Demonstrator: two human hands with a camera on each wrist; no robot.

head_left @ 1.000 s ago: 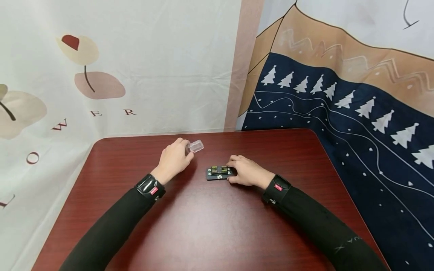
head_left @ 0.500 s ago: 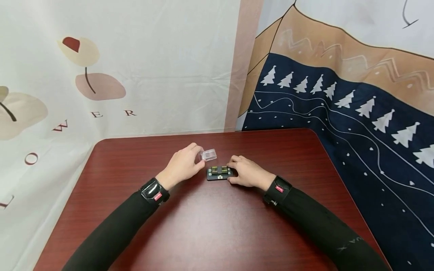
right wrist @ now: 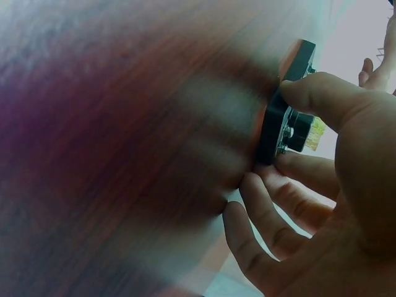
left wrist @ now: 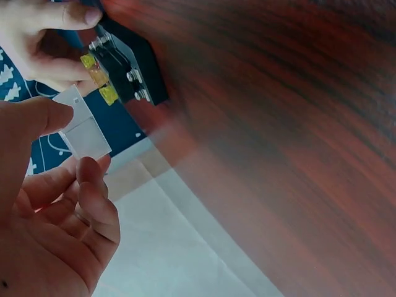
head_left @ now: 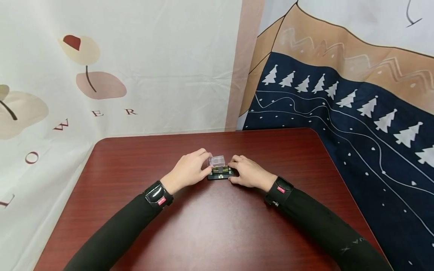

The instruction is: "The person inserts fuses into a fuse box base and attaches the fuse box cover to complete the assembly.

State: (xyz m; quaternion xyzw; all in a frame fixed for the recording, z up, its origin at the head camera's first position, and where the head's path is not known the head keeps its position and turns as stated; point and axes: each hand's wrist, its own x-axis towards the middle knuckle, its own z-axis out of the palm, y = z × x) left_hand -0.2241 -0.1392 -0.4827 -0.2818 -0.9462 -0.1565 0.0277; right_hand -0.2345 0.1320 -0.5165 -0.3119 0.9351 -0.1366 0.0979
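Observation:
My left hand (head_left: 187,169) pinches a clear plastic cover (head_left: 217,160) between thumb and fingers, close above and behind a black fuse block (head_left: 220,176). In the left wrist view the cover (left wrist: 88,135) appears as a thin see-through box, tilted, apart from the block. The block (right wrist: 272,133) has a flat dark base, metal screws along its sides and yellow fuses (left wrist: 109,94) on top. It lies on the table. My right hand (head_left: 250,172) grips its right end, thumb on the near edge and fingers on the far edge.
The dark red wooden table (head_left: 217,226) stretches around both hands. Behind its far edge hangs a pale printed cloth (head_left: 169,67), with a navy tree-patterned cloth (head_left: 305,98) at the right.
My left hand has moved right and toward me, bringing the clear cover from the left to just over the fuse block. My right hand keeps its grip on the block.

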